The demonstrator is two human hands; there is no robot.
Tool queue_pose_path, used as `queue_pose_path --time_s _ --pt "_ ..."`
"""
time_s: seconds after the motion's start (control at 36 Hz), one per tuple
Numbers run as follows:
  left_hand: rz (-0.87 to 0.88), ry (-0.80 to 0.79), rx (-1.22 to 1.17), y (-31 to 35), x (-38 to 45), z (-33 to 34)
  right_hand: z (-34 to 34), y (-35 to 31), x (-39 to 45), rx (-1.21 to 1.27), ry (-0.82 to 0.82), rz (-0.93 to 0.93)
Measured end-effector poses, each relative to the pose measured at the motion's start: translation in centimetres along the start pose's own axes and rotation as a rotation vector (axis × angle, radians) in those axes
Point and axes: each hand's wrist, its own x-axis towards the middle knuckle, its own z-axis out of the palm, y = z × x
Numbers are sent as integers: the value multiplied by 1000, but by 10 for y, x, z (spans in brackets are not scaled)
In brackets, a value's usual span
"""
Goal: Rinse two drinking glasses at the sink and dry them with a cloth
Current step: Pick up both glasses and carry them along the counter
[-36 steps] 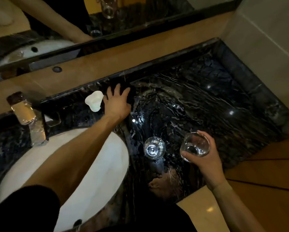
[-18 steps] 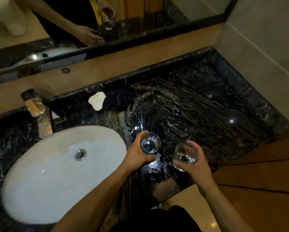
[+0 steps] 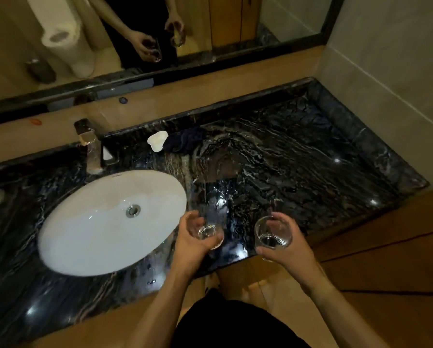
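Clear round glasses (image 3: 273, 233) in both hands (image 3: 194, 243), above veined black marble (image 3: 298, 156)

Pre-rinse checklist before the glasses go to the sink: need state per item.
1. Left hand grips the left glass: ok.
2. Right hand grips the right glass: ok.
3. Both glasses lifted off the counter: ok.
4. Basin free of objects: ok.
5. Water running from the tap: not ok, no stream visible.
6. Dark cloth ready at the back of the counter, beside the white dish: ok.
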Motion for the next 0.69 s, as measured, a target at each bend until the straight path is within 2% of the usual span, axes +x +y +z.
queue_pose_path --time_s 0.17,0.39,0.69 --pt "-50 108 -38 -14 -90 -2 -14 10 -39 -8 -111 -24" --pt "-108 175 -49 -49 -173 -11 -8 22 -75 -133 -279 -49" --pt "-168 443 -147 -76 -245 -62 60 39 -95 -308 -556 -103"
